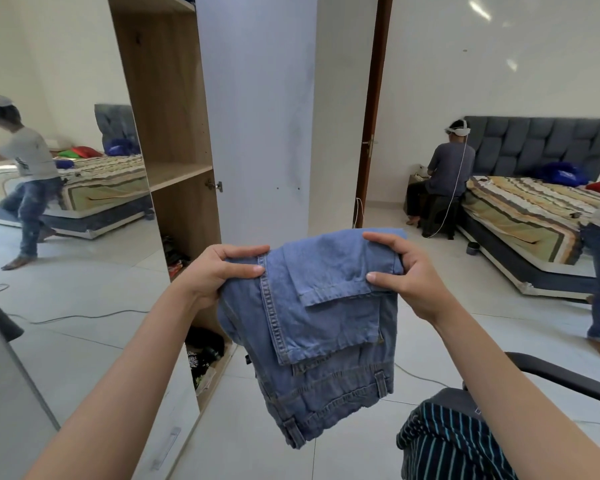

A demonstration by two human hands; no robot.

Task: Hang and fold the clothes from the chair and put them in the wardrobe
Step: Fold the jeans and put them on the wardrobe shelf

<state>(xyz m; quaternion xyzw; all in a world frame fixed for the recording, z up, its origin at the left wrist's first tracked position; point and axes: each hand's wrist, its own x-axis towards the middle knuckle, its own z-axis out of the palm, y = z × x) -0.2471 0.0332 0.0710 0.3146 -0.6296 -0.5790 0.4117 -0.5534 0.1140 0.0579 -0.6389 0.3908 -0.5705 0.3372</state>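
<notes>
both hands grip denim jeans (323, 320) (folded)

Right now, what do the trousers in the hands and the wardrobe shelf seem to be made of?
Trousers: light blue denim, likely cotton, matte; the stitched seams and belt loops show it. Wardrobe shelf: probably laminated board with a pale wood-grain finish, smooth; solid wood cannot be ruled out.
</notes>
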